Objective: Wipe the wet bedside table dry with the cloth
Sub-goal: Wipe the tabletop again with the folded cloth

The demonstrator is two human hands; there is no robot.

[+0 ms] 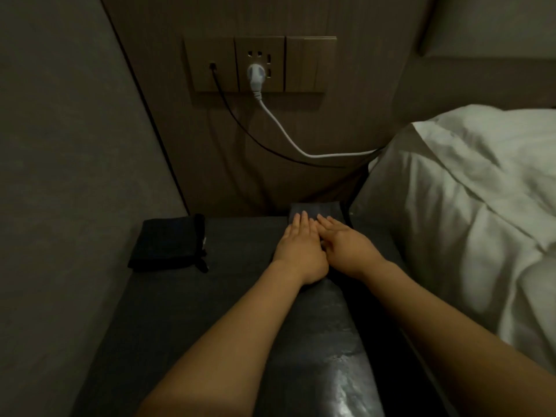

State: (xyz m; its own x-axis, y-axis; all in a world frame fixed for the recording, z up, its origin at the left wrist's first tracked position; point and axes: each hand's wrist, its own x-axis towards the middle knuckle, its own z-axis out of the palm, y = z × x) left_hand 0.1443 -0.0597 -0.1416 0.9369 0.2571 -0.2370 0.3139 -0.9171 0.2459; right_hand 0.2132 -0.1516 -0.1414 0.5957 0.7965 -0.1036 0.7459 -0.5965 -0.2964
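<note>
- Cloth (316,210) is being pinned flat at the far edge of the bedside table (228,296), close against the wall panel (186,164), with only its far strip showing beyond the fingertips.
- Left hand (298,248) and right hand (346,245) are being pressed down on it side by side, touching, with fingers straight and close together; nothing is being pinched or curled round.
- Long axis: the table's glossy strip (325,341) is being seen to run from the wall back toward the person, in line with both forearms, so the cloth is lying straight ahead of the hands at the far end of that line.
- Wetness is being suggested by the shiny, streaked patches on the near part of that strip; how far it spreads to the left cannot be told in this dim light.
- Judgement: a pull straight back along the axis is being called for next, both hands being equally near.
- 1 folded black pouch (168,242) is lying well apart to the left, and white bedding (466,206) is crowding the right edge, so sideways room is being limited there.
</note>
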